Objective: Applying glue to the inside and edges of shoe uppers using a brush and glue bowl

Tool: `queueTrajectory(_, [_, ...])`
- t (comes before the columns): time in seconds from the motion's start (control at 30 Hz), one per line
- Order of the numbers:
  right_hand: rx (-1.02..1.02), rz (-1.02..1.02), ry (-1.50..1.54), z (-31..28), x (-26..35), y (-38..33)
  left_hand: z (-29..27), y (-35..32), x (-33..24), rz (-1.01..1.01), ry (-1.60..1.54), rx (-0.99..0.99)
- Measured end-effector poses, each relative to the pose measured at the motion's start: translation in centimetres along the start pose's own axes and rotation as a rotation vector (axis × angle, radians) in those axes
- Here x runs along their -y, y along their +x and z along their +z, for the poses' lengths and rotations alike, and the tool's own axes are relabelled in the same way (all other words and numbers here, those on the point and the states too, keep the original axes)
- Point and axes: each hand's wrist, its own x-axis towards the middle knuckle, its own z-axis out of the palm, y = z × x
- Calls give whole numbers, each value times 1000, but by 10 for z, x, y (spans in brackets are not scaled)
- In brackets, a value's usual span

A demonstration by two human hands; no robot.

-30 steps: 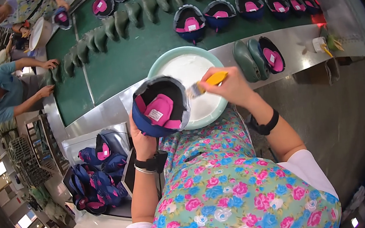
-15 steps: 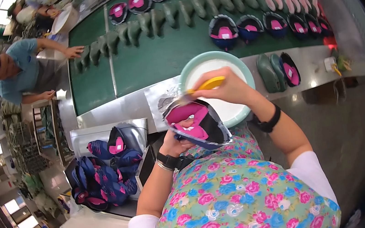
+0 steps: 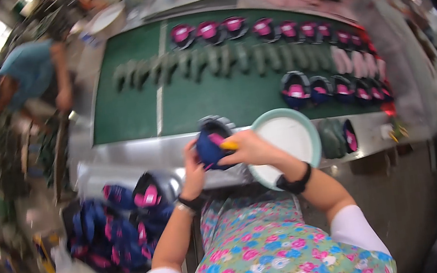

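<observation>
left hand raised, fingers curled; right hand clenched, wrist bent inward.

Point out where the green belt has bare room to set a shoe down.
Free: green conveyor belt left of the white line, below the row of olive soles; also the middle strip beside the blue-and-pink shoe uppers. Crowded: far edge and right end.

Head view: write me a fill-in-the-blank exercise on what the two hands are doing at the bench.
The left hand holds up a navy and ____ shoe upper.
The right hand grips a brush with a ____ handle against that upper.
Just right of the hands lies a round, teal-rimmed white ____.
Beyond it, a ____ conveyor belt carries rows of shoe parts.

Missing words: pink; yellow; dish; green
</observation>
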Motion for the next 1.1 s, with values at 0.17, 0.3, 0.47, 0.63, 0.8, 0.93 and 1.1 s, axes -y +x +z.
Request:
queueTrajectory(0.17, [-126, 138, -167, 16, -55, 59, -179, -1, 28, -170, 688, -240])
queueTrajectory(0.3, [-237, 357, -485, -10, -155, 86, -331, -85, 47, -808, 1454, -396])
queueTrajectory(0.47, [-94, 663, -867, -38, -235, 98, -375, -136, 72, -1234, 515, -437])
queueTrajectory(0.63, [-411, 395, -564, 0, -157, 102, -299, -79, 46, -379, 894, -559])
queueTrajectory(0.8, [-138, -256, -398, 90, 3, 78, -154, 15, -2, -145, 880, -361])
queueTrajectory(0.93, [164, 1, -457, 65, 40, 55, -103, 28, -70, -537, -255, 69])
queueTrajectory(1.1, [-107, -56, -166, 19, 60, 15, -64, 0, -98, -86, 86, 190])
